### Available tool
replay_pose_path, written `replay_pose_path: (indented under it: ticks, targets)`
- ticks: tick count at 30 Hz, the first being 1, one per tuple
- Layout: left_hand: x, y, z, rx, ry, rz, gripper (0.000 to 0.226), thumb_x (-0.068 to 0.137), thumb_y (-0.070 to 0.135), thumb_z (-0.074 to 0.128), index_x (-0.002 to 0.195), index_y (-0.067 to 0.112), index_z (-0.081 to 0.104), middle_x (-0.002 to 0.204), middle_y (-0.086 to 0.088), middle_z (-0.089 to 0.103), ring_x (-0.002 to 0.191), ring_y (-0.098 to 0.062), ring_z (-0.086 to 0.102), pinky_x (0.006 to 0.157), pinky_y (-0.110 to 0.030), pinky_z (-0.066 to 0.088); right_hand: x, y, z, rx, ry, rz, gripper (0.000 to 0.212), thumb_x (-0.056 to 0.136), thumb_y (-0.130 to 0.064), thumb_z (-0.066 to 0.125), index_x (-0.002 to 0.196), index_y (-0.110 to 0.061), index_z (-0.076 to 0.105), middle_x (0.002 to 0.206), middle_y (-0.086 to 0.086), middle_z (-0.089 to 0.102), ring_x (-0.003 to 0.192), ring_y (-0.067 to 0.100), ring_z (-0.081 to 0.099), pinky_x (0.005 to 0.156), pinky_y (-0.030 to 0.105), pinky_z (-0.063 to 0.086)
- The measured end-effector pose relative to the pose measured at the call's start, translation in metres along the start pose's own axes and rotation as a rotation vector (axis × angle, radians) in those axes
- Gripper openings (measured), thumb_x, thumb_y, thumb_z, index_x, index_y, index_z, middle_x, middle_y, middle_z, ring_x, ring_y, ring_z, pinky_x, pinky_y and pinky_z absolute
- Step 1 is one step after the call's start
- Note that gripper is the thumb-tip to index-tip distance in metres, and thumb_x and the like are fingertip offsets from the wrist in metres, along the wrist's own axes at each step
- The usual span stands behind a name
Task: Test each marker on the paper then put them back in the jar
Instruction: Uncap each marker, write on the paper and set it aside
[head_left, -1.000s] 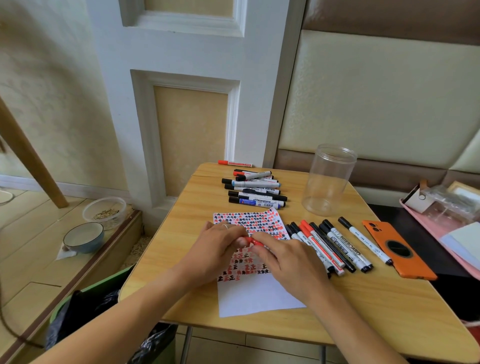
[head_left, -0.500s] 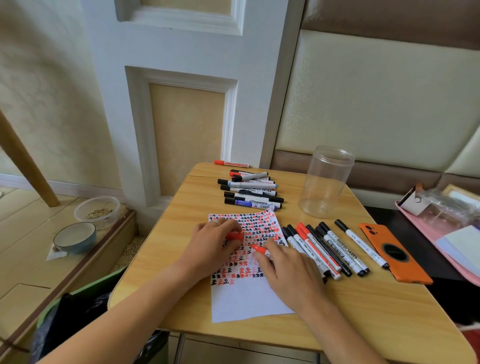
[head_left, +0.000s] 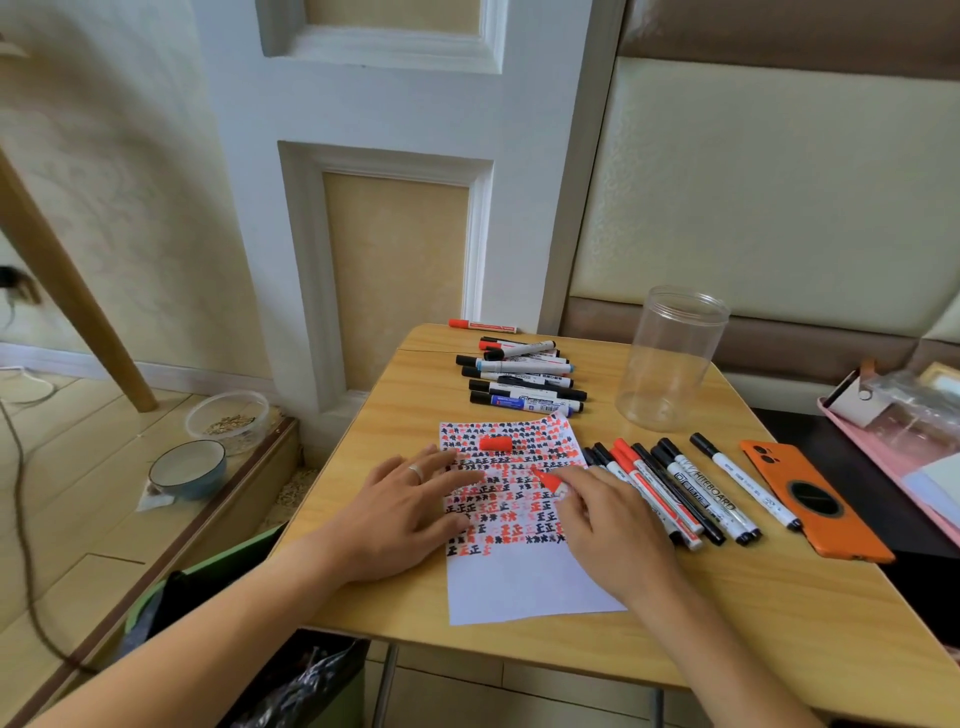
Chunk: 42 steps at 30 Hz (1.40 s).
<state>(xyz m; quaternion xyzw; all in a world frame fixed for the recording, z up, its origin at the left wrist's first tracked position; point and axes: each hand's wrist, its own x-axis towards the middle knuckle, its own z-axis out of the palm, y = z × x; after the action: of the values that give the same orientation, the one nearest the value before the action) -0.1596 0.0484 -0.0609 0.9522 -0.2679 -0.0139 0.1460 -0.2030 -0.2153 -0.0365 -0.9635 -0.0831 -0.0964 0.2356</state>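
A sheet of paper (head_left: 524, 582), its upper part full of red and black marks, lies on the wooden table (head_left: 727, 613). My right hand (head_left: 613, 530) grips an uncapped red marker (head_left: 551, 480) with its tip on the paper. The marker's red cap (head_left: 495, 443) lies loose on the paper's upper part. My left hand (head_left: 410, 506) rests flat on the paper's left edge, fingers straight. A clear, empty plastic jar (head_left: 670, 358) stands upright at the back right. Several markers (head_left: 524, 374) lie stacked behind the paper, and several more markers (head_left: 685, 488) lie in a row to its right.
An orange phone (head_left: 810, 499) lies face down right of the marker row. A single red marker (head_left: 483, 326) sits at the table's far edge. A pink tray (head_left: 883, 452) with packets is at the far right. Two bowls (head_left: 208, 447) stand on the floor to the left.
My hands pulled the red cap off the marker. My left hand set the cap down on the paper and now lies flat, while my right hand brought the tip onto the paper.
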Motion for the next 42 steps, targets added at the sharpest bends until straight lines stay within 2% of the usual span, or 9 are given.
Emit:
replay_pose_path:
  ticks: [3, 5, 10, 13, 20, 26, 30, 33, 42]
  targets:
    - [-0.002, -0.003, 0.003, 0.019, -0.048, 0.018, 0.057, 0.097, 0.075, 0.020, 0.152, 0.063, 0.012, 0.170, 0.016, 0.002, 0.155, -0.006, -0.014, 0.126, -0.042, -0.008, -0.001, 0.002, -0.001, 0.155, 0.045, -0.036, 0.020, 0.106, -0.022, 0.047, 0.123, -0.032, 0.047, 0.100, -0.012, 0.061, 0.074, 0.010, 0.059, 0.063, 0.042, 0.049]
    - [-0.001, -0.003, 0.004, 0.031, -0.053, 0.016, 0.058, 0.096, 0.077, 0.018, 0.152, 0.063, 0.010, 0.170, 0.015, 0.000, 0.155, -0.007, -0.015, 0.126, -0.043, -0.009, 0.000, 0.000, -0.004, 0.335, 0.056, -0.057, 0.010, 0.106, -0.017, 0.051, 0.107, -0.026, 0.047, 0.085, -0.006, 0.057, 0.065, 0.018, 0.060, 0.056, 0.043, 0.051]
    - [-0.001, -0.002, 0.003, 0.040, -0.057, 0.014, 0.059, 0.096, 0.076, 0.019, 0.153, 0.061, 0.011, 0.170, 0.014, 0.002, 0.155, -0.008, -0.013, 0.125, -0.042, -0.010, -0.003, -0.013, -0.009, 1.142, -0.058, 0.139, 0.026, 0.106, -0.005, 0.049, 0.110, -0.017, 0.072, 0.111, 0.014, 0.070, 0.090, 0.032, 0.075, 0.078, 0.040, 0.061]
    - [-0.001, -0.001, 0.003, 0.047, -0.057, 0.011, 0.059, 0.098, 0.073, 0.021, 0.154, 0.059, 0.012, 0.170, 0.013, 0.003, 0.156, -0.009, -0.012, 0.125, -0.042, -0.010, -0.004, -0.013, -0.004, 1.428, -0.131, 0.190, 0.034, 0.102, 0.003, 0.049, 0.121, -0.013, 0.072, 0.116, 0.018, 0.072, 0.092, 0.031, 0.072, 0.077, 0.038, 0.062]
    - [0.000, 0.001, 0.002, 0.023, -0.039, -0.013, 0.057, 0.098, 0.071, 0.029, 0.153, 0.057, 0.020, 0.170, 0.012, 0.009, 0.156, -0.008, -0.007, 0.123, -0.042, -0.009, -0.012, -0.021, 0.013, 1.092, -0.072, 0.144, 0.006, 0.097, -0.019, 0.068, 0.097, -0.016, 0.063, 0.068, 0.012, 0.056, 0.058, 0.022, 0.053, 0.047, 0.027, 0.039]
    - [0.003, 0.011, 0.006, 0.004, 0.049, -0.071, 0.056, 0.095, 0.075, 0.030, 0.147, 0.053, 0.033, 0.167, 0.011, 0.020, 0.156, -0.012, 0.005, 0.125, -0.048, -0.005, -0.016, -0.026, 0.014, 0.980, -0.031, 0.089, 0.006, 0.100, -0.012, 0.063, 0.096, -0.017, 0.064, 0.075, 0.015, 0.066, 0.054, 0.033, 0.060, 0.045, 0.033, 0.046]
    - [0.004, 0.012, 0.009, 0.039, 0.064, -0.066, 0.060, 0.092, 0.080, 0.027, 0.145, 0.053, 0.031, 0.165, 0.009, 0.021, 0.155, -0.014, 0.007, 0.125, -0.051, -0.003, -0.016, -0.027, 0.018, 0.860, 0.006, 0.136, 0.017, 0.093, -0.029, 0.074, 0.087, -0.020, 0.061, 0.061, 0.012, 0.060, 0.043, 0.026, 0.052, 0.039, 0.026, 0.039]
    - [0.004, 0.011, 0.010, 0.048, 0.066, -0.062, 0.062, 0.092, 0.081, 0.025, 0.146, 0.052, 0.030, 0.166, 0.007, 0.020, 0.156, -0.015, 0.005, 0.125, -0.053, -0.004, -0.016, -0.029, 0.021, 0.782, 0.005, 0.154, 0.022, 0.095, -0.033, 0.072, 0.086, -0.020, 0.057, 0.065, 0.010, 0.064, 0.039, 0.025, 0.053, 0.039, 0.024, 0.036]
    - [0.003, 0.011, 0.010, 0.051, 0.033, -0.065, 0.067, 0.090, 0.083, 0.024, 0.149, 0.050, 0.026, 0.169, 0.005, 0.011, 0.157, -0.015, -0.007, 0.124, -0.056, -0.006, -0.012, -0.037, 0.024, 0.777, -0.026, 0.244, 0.027, 0.095, -0.017, 0.068, 0.075, -0.016, 0.051, 0.059, 0.018, 0.062, 0.038, 0.029, 0.055, 0.040, 0.028, 0.040]
